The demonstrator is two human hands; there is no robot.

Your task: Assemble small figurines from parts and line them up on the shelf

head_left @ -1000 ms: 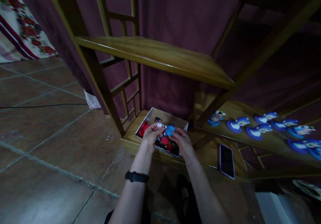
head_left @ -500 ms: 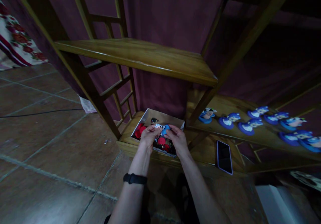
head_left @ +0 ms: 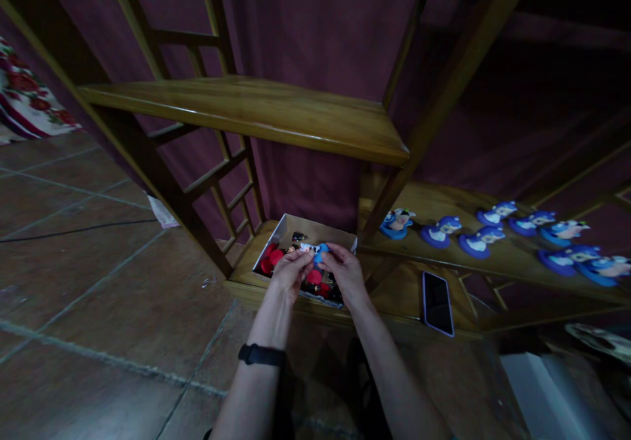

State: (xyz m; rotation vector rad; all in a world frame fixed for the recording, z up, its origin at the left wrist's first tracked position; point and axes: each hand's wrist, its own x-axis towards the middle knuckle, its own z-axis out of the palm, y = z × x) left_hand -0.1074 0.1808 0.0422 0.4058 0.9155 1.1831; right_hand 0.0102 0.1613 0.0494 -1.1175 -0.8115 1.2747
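Between my two hands, over an open cardboard box (head_left: pixel 323 228), is a small figurine (head_left: pixel 309 248) with a white upper part and a blue base. My left hand (head_left: pixel 290 270) pinches its white end. My right hand (head_left: pixel 346 270) has its fingers closed on the blue base (head_left: pixel 321 252). Fingers cover part of the figurine, so its details are hard to make out. Inside the box lie red round pieces (head_left: pixel 271 257) and small dark and red figurines (head_left: pixel 318 287), partly behind my hands.
The box stands on a low wooden shelf (head_left: pixel 242 274) under a higher wooden board (head_left: pixel 246 101). Several blue-based figurines (head_left: pixel 441 231) stand on the shelf at right. A phone (head_left: pixel 438 304) lies below them. A white box-like object (head_left: pixel 535 387) is at lower right.
The view has shifted slightly, so the shelves and figurines sit further left. Both hands keep hold of the same figurine, with little change in grip.
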